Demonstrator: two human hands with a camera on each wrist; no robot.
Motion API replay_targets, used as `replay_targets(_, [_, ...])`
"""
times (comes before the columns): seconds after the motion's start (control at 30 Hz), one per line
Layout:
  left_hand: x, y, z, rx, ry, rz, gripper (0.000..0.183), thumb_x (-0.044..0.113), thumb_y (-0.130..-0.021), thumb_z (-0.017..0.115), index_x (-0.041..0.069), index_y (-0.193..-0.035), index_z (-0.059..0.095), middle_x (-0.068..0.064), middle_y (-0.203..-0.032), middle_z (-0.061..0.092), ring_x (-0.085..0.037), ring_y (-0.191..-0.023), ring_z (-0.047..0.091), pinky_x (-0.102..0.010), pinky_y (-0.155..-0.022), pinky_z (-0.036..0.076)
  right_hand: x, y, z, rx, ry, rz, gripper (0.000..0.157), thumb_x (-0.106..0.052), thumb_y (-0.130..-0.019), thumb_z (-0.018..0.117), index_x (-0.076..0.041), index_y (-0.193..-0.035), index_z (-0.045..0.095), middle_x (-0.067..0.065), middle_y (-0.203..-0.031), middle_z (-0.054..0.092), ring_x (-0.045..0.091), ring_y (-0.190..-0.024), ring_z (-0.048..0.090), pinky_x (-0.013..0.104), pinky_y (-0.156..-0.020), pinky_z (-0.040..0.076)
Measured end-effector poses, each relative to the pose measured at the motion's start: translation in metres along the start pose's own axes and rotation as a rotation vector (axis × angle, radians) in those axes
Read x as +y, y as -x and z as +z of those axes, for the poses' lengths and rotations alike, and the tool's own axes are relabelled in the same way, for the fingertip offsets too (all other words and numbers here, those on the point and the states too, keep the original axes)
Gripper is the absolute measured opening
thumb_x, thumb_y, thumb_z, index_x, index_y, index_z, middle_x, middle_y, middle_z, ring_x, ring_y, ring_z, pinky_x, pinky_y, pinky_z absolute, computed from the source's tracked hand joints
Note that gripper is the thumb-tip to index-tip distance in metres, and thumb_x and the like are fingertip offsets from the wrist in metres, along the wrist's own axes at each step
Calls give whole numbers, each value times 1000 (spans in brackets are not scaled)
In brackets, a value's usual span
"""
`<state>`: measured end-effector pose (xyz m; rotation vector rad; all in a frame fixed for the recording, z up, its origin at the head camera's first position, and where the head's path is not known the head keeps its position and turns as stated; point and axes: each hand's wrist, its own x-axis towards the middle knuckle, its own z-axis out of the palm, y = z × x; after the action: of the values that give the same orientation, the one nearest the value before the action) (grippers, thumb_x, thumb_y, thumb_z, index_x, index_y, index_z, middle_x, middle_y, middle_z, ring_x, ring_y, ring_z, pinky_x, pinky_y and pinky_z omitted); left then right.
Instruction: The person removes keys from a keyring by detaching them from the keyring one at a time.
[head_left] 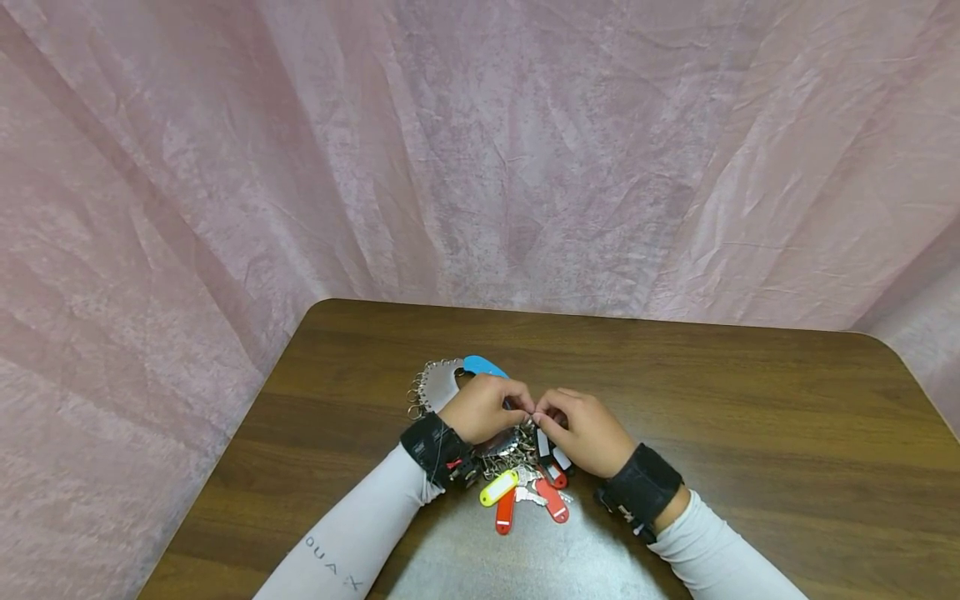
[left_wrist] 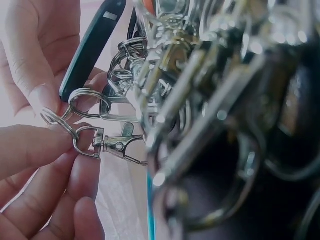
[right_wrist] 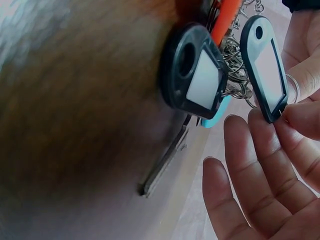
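In the head view my left hand and right hand meet over a bunch of keys and clasps. Seen from the left wrist, the left thumb and fingers pinch a metal split ring linked to a swivel clasp. Fingertips of my right hand pinch at the same ring's far side, close to the end of a black key tag. From the right wrist, that black tag's tip lies against the right fingertips, whose other fingers extend loosely. The exact contact is partly hidden.
A grey plate edged with small rings and a blue piece lie behind the left hand. Nearer are a yellow tag, red tags and several keys on the brown table. A pink curtain hangs behind.
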<state>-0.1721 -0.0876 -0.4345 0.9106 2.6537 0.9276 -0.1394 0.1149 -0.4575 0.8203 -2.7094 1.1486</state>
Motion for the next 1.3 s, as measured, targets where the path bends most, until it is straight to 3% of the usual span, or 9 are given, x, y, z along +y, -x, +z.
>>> replay_targets(0.33, [1,0,1,9,26,4,11,7,-90,73,17,-94,73,2,-93,77,-9,-89,69,-22,-77,52,1,0,1,5,-2,-1,5,-11,-93,69,-16,-91,69,-7,-84,65,-1,-72,58,21,-66,52])
replay_targets(1.03, [-5,-1,3,39,27,-58,7,10,-92,71,16,-93,73,2,-83,72,-6,-77,64,-22,-70,52,1,-1,2,7,-3,-104,9,-10,-89,72,-18,-90,70,-8,-90,64,2,-79,59,23,-71,53])
replay_targets(1.3, [-6,-3,3,50,22,-49,6,12,-92,72,17,-92,73,3,-84,73,-3,-77,63,-20,-72,51,0,0,2,4,2,-94,9,-10,-88,72,-18,-89,68,-9,-87,63,0,-77,57,22,-70,52])
